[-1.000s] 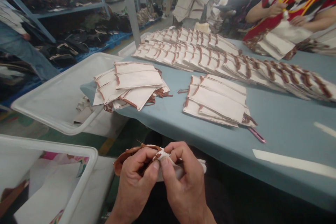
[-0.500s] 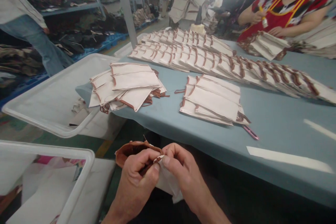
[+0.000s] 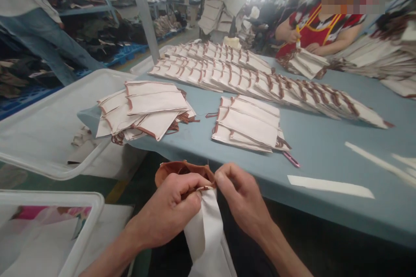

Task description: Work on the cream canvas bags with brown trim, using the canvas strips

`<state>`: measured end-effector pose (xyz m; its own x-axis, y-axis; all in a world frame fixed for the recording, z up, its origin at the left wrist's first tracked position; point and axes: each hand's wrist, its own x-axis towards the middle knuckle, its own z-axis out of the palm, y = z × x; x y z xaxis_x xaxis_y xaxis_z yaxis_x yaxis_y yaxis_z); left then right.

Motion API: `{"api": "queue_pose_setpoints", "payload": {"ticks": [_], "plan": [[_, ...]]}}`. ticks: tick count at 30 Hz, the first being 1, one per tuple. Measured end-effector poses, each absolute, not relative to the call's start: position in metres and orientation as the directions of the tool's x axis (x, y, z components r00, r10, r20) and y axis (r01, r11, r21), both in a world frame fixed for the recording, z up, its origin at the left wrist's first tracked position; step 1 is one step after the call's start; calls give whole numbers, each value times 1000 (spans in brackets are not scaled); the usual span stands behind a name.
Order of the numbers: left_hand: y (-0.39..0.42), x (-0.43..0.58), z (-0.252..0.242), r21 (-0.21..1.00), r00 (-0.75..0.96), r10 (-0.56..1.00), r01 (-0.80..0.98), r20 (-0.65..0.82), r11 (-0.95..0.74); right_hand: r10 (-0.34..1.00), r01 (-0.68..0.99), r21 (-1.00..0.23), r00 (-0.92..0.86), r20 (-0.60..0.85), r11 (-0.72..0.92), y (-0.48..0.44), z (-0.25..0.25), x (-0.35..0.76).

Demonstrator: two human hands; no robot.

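Both my hands work just below the near edge of the blue table (image 3: 325, 147). My left hand (image 3: 169, 210) is closed round the brown-trimmed top of a cream cloth pouch (image 3: 203, 229), whose white body hangs down between my wrists. My right hand (image 3: 242, 201) pinches the same brown rim from the right, thumb and forefinger pressed together. On the table ahead lie a loose heap of the same pouches (image 3: 146, 110) at the left corner and a neater stack (image 3: 248, 123) in the middle.
Long overlapping rows of pouches (image 3: 260, 78) run across the far table. A pink pen (image 3: 290, 159) and white paper strips (image 3: 329, 186) lie near the front edge. White plastic tubs (image 3: 48, 125) stand at left. Another person in red (image 3: 320, 30) handles pouches opposite; someone in jeans (image 3: 35, 34) stands far left.
The pouch, bunched between my fingers earlier, has unrolled so its white body now hangs down. My hands have risen slightly toward the table edge, and the view has shifted right.
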<state>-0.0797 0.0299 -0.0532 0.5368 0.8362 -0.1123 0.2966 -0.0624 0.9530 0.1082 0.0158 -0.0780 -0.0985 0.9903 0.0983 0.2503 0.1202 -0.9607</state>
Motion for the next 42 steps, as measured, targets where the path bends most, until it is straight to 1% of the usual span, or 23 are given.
{"api": "queue_pose_setpoints", "payload": {"ticks": [2,3,4,5,7,9,11,14,17,19,21,23,26,29,31,33,34,36,38,40,42], "plan": [[34,-73,-40,940,585,808,310,-71,-142,949,284,-906,-56,310,313,17,-63,119],[35,-70,-35,931,599,800,312,-38,-189,914,277,-872,-90,395,404,18,-56,124],[36,-67,-30,922,609,793,310,-4,-233,880,262,-840,-155,449,475,18,-49,127],[36,-65,-26,913,620,784,308,19,-266,849,251,-814,-236,472,523,19,-44,129],[35,-63,-20,901,636,772,326,15,-286,802,254,-783,-389,454,567,21,-36,132],[32,-65,-17,886,632,774,385,-48,-259,775,294,-759,-487,403,580,24,-33,134],[28,-67,-17,869,610,786,440,-103,-227,765,346,-738,-542,347,579,25,-34,135],[22,-69,-18,853,583,803,477,-127,-211,768,410,-726,-588,252,552,25,-38,138],[18,-70,-20,829,562,815,517,-141,-213,762,368,-788,-619,187,493,25,-42,139],[17,-70,-23,811,574,812,521,-103,-266,767,321,-840,-621,161,437,26,-44,140],[17,-71,-27,782,609,793,488,14,-388,776,278,-887,-617,128,367,27,-45,141],[18,-73,-33,722,639,747,426,186,-544,770,215,-938,-633,77,271,28,-47,143],[22,-75,-46,607,668,621,308,411,-733,727,94,-995,-686,-35,40,28,-48,145],[29,-75,-61,521,687,484,177,542,-835,696,3,-980,-704,-144,-200,26,-53,144],[33,-73,-71,477,688,429,134,586,-868,690,-57,-944,-697,-196,-326,25,-59,142],[34,-72,-78,439,671,402,125,623,-890,693,-96,-913,-683,-230,-397,24,-65,140],[33,-71,-80,428,658,401,130,638,-895,701,-101,-911,-674,-234,-401,24,-66,139],[29,-71,-82,439,623,427,144,656,-887,717,-75,-929,-660,-226,-362,23,-65,138],[24,-73,-77,509,602,504,181,619,-841,736,-9,-965,-648,-195,-263,22,-58,140],[20,-76,-66,627,603,610,221,514,-747,762,72,-993,-637,-116,-92,20,-47,142],[19,-78,-51,751,618,700,256,357,-609,788,155,-977,-615,18,144,18,-35,144]]}}
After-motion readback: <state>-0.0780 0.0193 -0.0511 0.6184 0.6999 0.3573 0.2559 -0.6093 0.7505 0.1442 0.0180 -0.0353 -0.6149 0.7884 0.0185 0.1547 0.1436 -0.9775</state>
